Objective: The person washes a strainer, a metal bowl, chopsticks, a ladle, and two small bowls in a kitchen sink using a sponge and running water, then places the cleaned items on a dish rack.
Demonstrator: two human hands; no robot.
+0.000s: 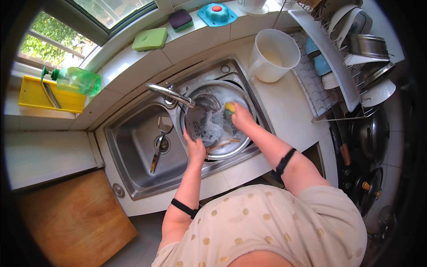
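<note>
A wide metal basin sits in the right bowl of a steel double sink. Inside it are soapy water with suds and a dark round metal vessel or lid, partly hidden by foam. My left hand grips the near left edge, thumb inside the basin rim; whether it also touches the dark vessel cannot be told. In my right hand is a yellow and green sponge, held at the suds on the right side. A thin tan stick-like item lies near the basin's front wall.
A chrome faucet arches over the basin's left edge. The left sink bowl holds a spatula. To the right stand a white plastic jug and a dish rack. Green dish soap and sponges line the ledge.
</note>
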